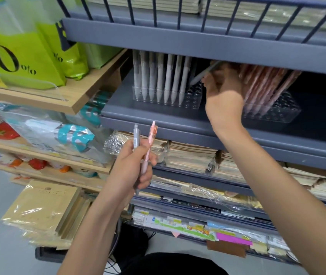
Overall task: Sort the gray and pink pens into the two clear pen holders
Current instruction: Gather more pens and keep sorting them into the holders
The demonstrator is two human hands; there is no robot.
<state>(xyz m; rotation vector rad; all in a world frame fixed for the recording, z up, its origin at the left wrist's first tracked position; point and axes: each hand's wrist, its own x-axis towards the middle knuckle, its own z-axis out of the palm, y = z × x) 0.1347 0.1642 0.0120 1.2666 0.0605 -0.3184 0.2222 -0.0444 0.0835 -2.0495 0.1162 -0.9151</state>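
As a head camera looks down at shop shelving, a person's two bare arms reach forward; the left hand (136,167) is raised in front of the shelves, its fingers curled round two pens held upright side by side, a gray pen (136,138) on the left and a pink pen (150,141) on the right, both with clicker ends up. The right hand (224,92) reaches into a gray metal shelf (150,114), its fingers bent and pinching a second gray pen (204,73); that pen is tilted, its lower end pointing down and to the left; the end is near the bare holes at the right end of the left pen holder (194,100), though blur hides whether it touches.

This clear holder carries a row of gray pens (161,76) standing upright across its left and middle part. Just to its right, partly behind the right hand, stands the right pen holder (283,114), also clear; it holds a cluster of pink pens (265,84) leaning at a slant, with bare holes at its right end.

Under the shelf lie stacks of wrapped notebooks (190,155); on wooden shelves (74,100) to the left stand bright green bags (19,56) printed with a large 30%.
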